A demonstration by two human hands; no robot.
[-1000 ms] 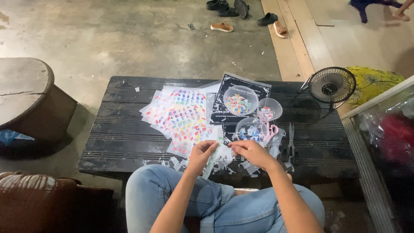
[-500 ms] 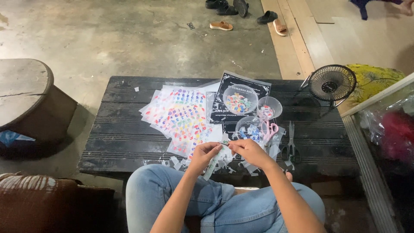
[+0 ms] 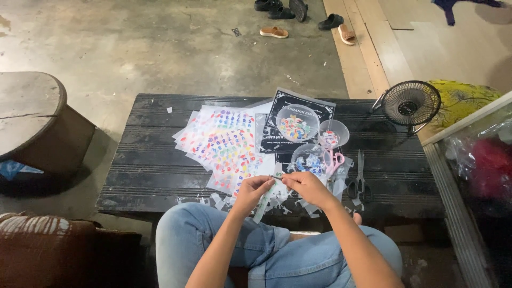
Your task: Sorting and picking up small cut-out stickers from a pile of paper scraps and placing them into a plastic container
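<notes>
My left hand (image 3: 252,190) and my right hand (image 3: 305,186) meet at the near edge of a low black slatted table (image 3: 154,160). Together they pinch a narrow clear plastic strip (image 3: 265,198) that hangs down between them. Just beyond my hands lie overlapping sheets of colourful stickers (image 3: 224,144). Three clear bowls with small coloured pieces stand to their right: a large one (image 3: 297,123), a small one (image 3: 333,134) and one (image 3: 309,159) closest to my right hand. Pink-handled scissors (image 3: 335,160) rest against that bowl.
Dark scissors (image 3: 359,178) lie right of the bowls, with paper scraps (image 3: 218,201) along the table's near edge. A small black fan (image 3: 410,104) stands at the table's right end. A round wooden stool (image 3: 32,120) is at left. Sandals (image 3: 273,32) lie on the concrete floor.
My hands have drawn closer together over the strip and shifted it slightly; everything on the table stays in place.
</notes>
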